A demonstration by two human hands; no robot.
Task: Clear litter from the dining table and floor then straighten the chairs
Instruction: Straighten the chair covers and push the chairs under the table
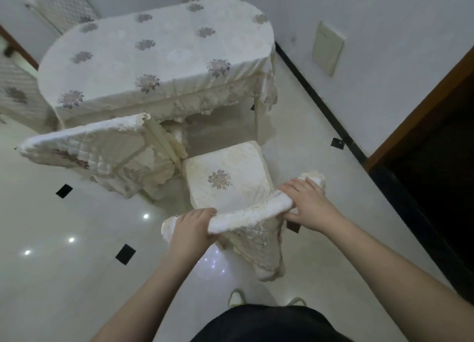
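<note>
A chair in a cream lace cover [227, 180] stands in front of me, its seat facing the dining table [154, 59]. My left hand [192, 229] grips the left end of its padded backrest top. My right hand [305, 205] grips the right end of the same backrest. A second covered chair [102, 152] stands to the left, its backrest turned at an angle to the table edge. The table wears a cream cloth with floral motifs, and nothing lies on top of it.
A white wall with a black skirting [320, 105] runs along the right. A dark doorway with a brown frame [423, 116] opens at far right. Another covered chair [18, 95] stands at far left. The glossy tiled floor [77, 264] has small black diamond insets.
</note>
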